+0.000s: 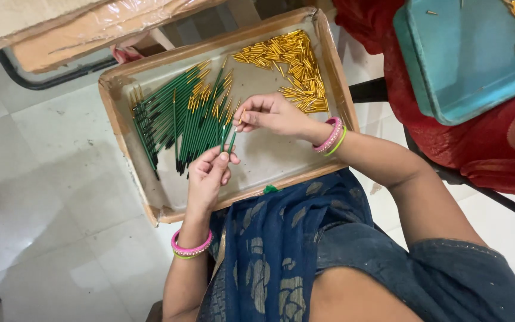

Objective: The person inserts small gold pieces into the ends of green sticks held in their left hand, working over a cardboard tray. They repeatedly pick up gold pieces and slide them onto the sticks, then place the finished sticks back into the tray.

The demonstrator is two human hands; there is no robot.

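Observation:
My left hand [208,174] pinches the lower end of a thin green stick [231,140] over a cardboard tray [251,156] on my lap. My right hand [272,113] grips a small gold tip [241,116] at the stick's upper end, fingers closed on it. Just left of both hands lies a pile of green sticks with gold tips [180,116]. Behind my right hand, at the tray's far right, sits a heap of loose gold tips [293,65]. Pink and green bangles circle both wrists.
A teal plastic tray [466,59] with a few gold tips rests on red cloth at the upper right, on another person's lap. A taped cardboard box [73,27] sits at the upper left above a white tiled floor [49,191]. A dark chair frame [484,191] runs along the right.

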